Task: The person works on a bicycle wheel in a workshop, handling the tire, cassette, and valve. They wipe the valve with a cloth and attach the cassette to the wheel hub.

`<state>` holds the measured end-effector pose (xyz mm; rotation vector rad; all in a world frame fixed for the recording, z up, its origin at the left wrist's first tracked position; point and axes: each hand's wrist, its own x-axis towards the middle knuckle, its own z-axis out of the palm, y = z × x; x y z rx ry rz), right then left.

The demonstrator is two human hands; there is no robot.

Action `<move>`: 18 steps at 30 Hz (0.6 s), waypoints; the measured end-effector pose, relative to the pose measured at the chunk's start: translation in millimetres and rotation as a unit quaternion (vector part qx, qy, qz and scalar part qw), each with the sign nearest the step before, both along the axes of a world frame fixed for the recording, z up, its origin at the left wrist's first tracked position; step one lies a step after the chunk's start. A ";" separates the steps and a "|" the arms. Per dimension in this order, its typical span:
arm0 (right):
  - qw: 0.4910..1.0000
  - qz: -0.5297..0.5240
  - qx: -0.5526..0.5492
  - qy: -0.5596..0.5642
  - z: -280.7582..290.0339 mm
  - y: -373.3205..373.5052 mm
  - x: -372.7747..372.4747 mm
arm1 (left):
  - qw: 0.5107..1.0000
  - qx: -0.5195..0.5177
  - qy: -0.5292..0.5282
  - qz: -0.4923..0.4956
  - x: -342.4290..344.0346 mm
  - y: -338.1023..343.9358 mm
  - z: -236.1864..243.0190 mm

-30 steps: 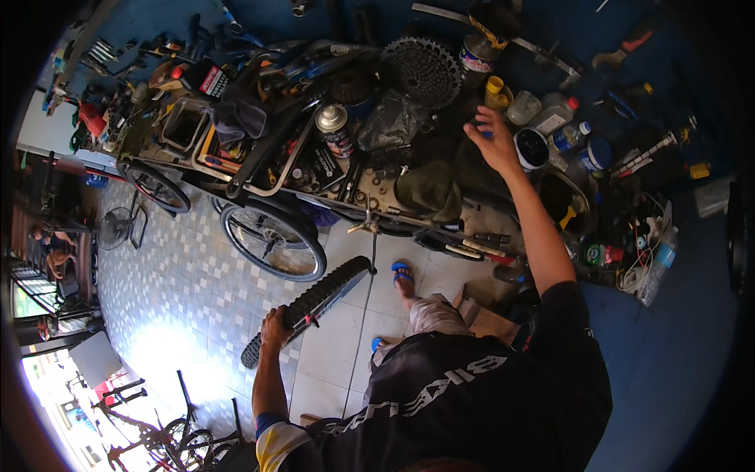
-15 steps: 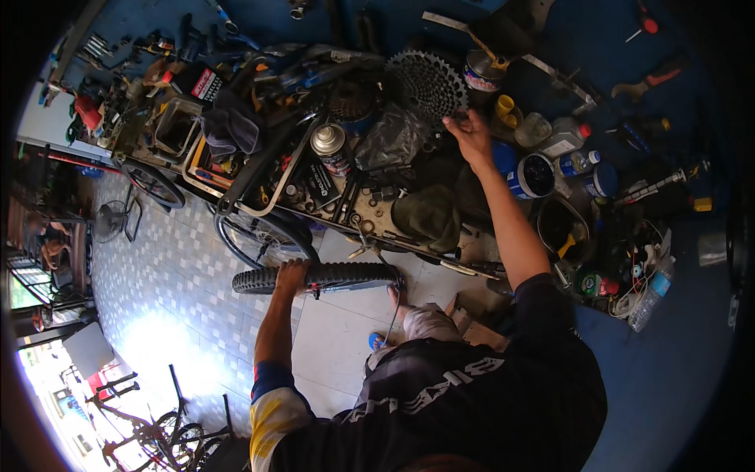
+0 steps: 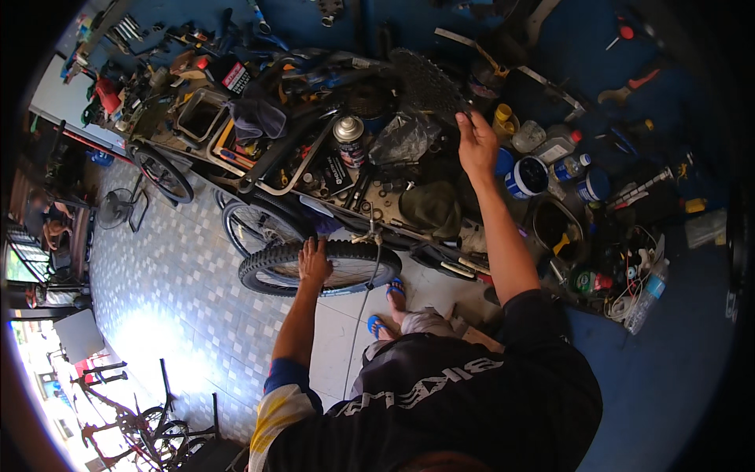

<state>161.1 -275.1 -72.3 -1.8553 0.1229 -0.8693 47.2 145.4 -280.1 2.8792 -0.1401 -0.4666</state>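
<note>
My left hand [image 3: 313,259] rests with fingers spread on the upper rim of a knobby-tired bicycle wheel [image 3: 370,267], which leans low before the bench. A thin hose or cable runs down past the wheel. My right hand [image 3: 476,145] is closed on the lower edge of a large dark toothed cassette [image 3: 429,79], tilted over the back of the cluttered bench. Just below it stand a blue-and-white tub [image 3: 527,177] and other containers; a crumpled plastic bag [image 3: 401,138] lies to its left.
The bench holds a spray can [image 3: 349,141], tools, rags and bottles, with tools hanging on the blue wall [image 3: 590,31]. Another wheel [image 3: 161,173], a fan [image 3: 118,208] and bike frames [image 3: 141,417] stand on the tiled floor [image 3: 181,275]. My blue-sandaled feet are below.
The wheel has tipped flatter, and my left hand has shifted right and up, loosening its fingers. My right hand has reached the cassette, which is now tilted.
</note>
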 end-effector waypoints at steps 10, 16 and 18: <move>0.894 0.113 -0.396 -0.179 87.0 65.9 -192.6 | 0.335 -0.910 0.239 0.048 -88.0 -99.4 247.7; 0.853 0.176 -0.467 -0.153 52.0 91.0 -279.8 | 0.294 -0.929 0.176 0.141 -139.3 -95.2 234.9; 0.872 0.184 -0.443 -0.097 46.3 87.9 -301.3 | 0.276 -0.938 0.168 0.126 -152.7 -90.0 215.8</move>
